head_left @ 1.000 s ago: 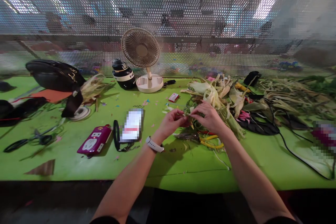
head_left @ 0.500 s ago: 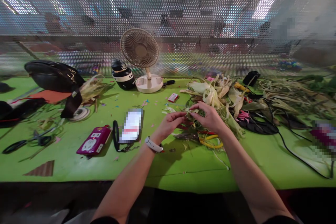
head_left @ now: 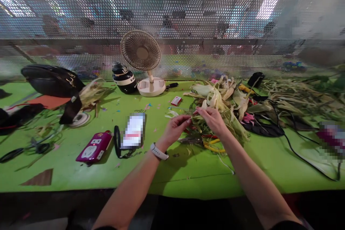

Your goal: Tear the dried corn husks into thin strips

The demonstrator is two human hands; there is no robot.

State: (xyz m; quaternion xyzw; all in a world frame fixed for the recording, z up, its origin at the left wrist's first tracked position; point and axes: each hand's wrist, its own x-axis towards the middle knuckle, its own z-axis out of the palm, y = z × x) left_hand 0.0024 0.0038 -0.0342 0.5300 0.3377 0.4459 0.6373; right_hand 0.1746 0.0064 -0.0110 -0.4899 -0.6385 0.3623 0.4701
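My left hand (head_left: 175,127), a pale band on its wrist, pinches one end of a thin pale-green corn husk strip (head_left: 194,115). Close beside it, my right hand (head_left: 211,119) has fingers and thumb closed on the same strip. Fingers hide most of the strip. Just behind them lies a heap of pale corn husks (head_left: 212,95), with green shreds spilling to the right. Below the hands, pliers with yellow handles (head_left: 214,146) rest on the green tabletop (head_left: 172,176).
Left of my hands are a phone (head_left: 132,131) and a purple power strip (head_left: 94,147). Further back stand a small fan (head_left: 152,88) and a black bottle (head_left: 124,81). Scissors (head_left: 40,146) and a black bag (head_left: 51,81) are at far left. A black cable (head_left: 302,158) runs along the right.
My right hand has turned slightly, its fingers now closer together over the strip. The left hand stays near it, fingers still pinched. The whole view has shifted a little.
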